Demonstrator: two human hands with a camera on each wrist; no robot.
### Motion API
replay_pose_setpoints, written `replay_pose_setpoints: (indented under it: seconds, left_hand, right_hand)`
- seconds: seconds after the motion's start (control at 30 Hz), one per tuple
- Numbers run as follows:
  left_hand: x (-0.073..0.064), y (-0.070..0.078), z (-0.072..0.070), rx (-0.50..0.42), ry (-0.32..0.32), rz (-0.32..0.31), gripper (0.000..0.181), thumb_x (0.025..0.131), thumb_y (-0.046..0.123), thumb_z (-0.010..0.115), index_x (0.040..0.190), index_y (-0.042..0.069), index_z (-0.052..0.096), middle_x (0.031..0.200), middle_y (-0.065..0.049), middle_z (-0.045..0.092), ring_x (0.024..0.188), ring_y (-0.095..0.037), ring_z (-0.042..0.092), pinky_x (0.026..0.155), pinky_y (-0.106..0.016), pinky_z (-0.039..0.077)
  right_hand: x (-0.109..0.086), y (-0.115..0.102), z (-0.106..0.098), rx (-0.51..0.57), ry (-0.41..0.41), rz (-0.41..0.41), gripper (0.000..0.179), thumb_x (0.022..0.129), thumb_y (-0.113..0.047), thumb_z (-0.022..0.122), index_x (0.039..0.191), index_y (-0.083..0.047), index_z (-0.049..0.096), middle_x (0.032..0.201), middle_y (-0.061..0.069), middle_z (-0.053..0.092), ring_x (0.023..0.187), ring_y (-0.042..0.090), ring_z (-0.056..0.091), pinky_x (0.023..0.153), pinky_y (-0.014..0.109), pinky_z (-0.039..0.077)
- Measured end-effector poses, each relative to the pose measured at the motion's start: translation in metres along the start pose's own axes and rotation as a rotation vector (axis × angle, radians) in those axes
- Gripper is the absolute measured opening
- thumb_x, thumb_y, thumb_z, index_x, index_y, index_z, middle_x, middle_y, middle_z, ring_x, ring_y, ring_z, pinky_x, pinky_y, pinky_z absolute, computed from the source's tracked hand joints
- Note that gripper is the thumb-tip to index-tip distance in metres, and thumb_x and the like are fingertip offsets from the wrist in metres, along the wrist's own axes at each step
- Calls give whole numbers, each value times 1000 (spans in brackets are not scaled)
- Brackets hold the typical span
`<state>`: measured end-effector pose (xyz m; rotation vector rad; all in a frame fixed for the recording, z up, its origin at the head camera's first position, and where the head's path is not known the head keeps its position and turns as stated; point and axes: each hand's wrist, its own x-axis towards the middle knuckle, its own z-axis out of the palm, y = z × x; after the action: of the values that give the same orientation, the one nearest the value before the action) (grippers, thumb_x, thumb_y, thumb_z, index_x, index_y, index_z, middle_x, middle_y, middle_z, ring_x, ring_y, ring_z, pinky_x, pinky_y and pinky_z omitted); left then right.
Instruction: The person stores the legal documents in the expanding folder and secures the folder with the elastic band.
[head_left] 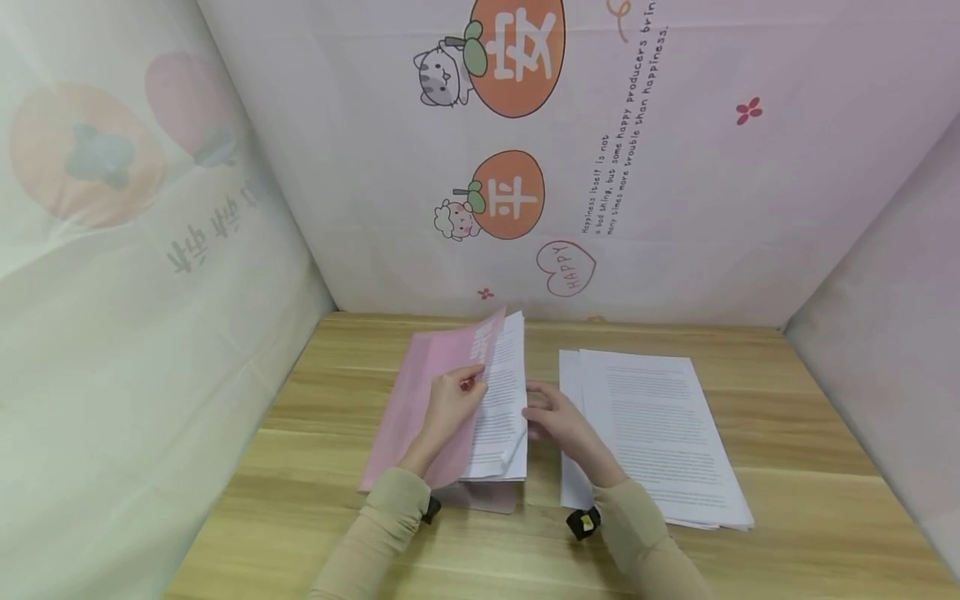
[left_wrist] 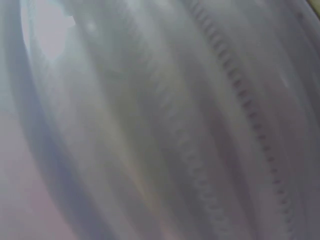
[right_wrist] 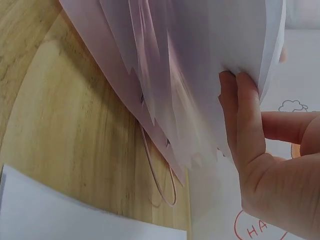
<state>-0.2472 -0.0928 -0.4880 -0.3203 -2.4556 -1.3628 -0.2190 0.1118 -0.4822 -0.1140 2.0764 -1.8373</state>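
Observation:
A pink folder (head_left: 420,392) lies on the table at centre left, its front cover raised at a slant. My left hand (head_left: 450,408) pinches that cover near its right edge. Printed sheets (head_left: 501,400) stand out from under the cover, with a lower corner curled over. At their right edge, my right hand (head_left: 562,425) grips the paper. The right wrist view shows the right hand (right_wrist: 272,160) with fingers on one side of the white sheets (right_wrist: 235,35) and the thumb on the other. Blurred pale ridged layers (left_wrist: 165,125) fill the left wrist view, hiding the left hand there.
A stack of printed paper (head_left: 660,433) lies to the right on the wooden table (head_left: 795,467). Patterned cloth (head_left: 675,208) hangs behind the table and at both sides. A thin elastic loop (right_wrist: 148,155) hangs from the folder's edge in the right wrist view.

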Motion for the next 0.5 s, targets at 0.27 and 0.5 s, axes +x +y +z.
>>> replay_pose_setpoints:
  seconds: [0.27, 0.5]
  left_hand:
    - [-1, 0, 0, -7, -16, 1, 32, 82, 6, 61, 111, -2, 73, 84, -11, 74, 68, -11, 56, 60, -13, 47]
    - [0, 1, 0, -10, -29, 3, 33, 82, 6, 61, 113, 0, 73, 80, -9, 71, 64, -8, 53, 59, -13, 46]
  right_hand:
    - [6, 1, 13, 38, -13, -20, 56, 95, -1, 52, 148, 4, 33, 130, 38, 57, 86, 12, 70, 70, 20, 59]
    - [9, 0, 23, 41, -10, -26, 54, 95, 0, 51, 146, 6, 34, 128, 39, 57, 85, 12, 68, 70, 20, 58]
